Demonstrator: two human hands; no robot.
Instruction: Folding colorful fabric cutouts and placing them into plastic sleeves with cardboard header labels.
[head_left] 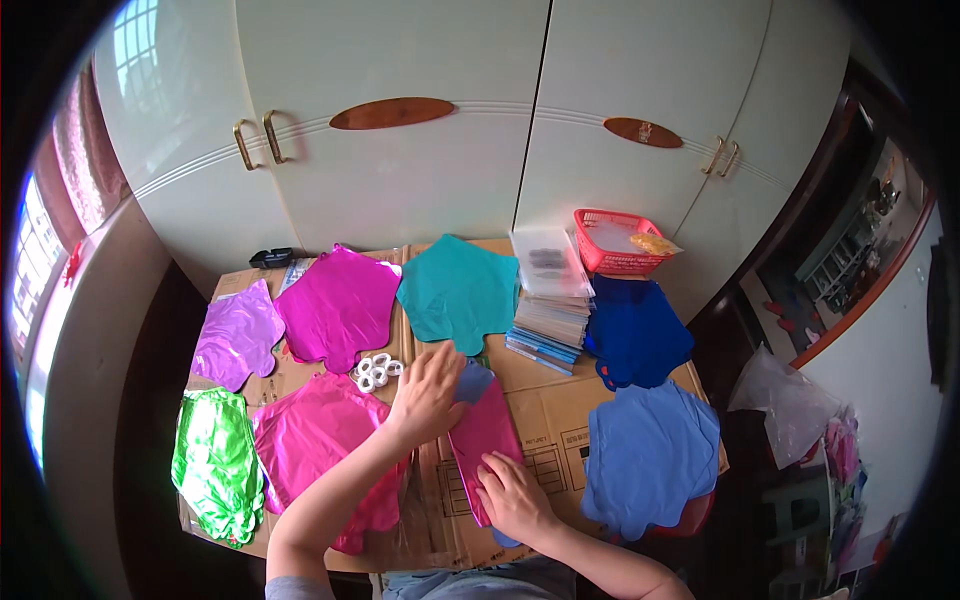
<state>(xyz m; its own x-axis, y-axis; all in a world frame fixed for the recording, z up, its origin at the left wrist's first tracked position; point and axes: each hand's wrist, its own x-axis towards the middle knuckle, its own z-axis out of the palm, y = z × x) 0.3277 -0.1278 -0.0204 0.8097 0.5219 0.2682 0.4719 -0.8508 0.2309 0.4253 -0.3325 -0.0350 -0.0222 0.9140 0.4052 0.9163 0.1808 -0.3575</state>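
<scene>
A narrow pink folded foil piece (488, 428) lies near the middle of the cardboard-covered desk (545, 395), running away from the person, with blue foil (472, 382) showing at its far end. The left hand (425, 395) is over the far end, palm down, fingers straight and close together; its underside is hidden, so I cannot tell whether anything is pinched there. The right hand (515, 500) rests on the near half, fingers loosely spread on top rather than closed around it. With a hand at each end, the slippery foil is probably being kept flat and straight.

Around it, flat foil piles lie sorted by colour — lilac pile (235, 335), magenta pile (340, 305) and teal pile (460, 290) along the back, green pile (215, 465) and pink pile (325, 445) at the left, dark blue pile (640, 335) and light blue pile (650, 455) at the right — seemingly to leave the middle for the hands. White rings (378, 372) sit just beside the left hand, likely for easy reach. Fanned clear sleeves (548, 262) stand before the red basket (620, 264).
</scene>
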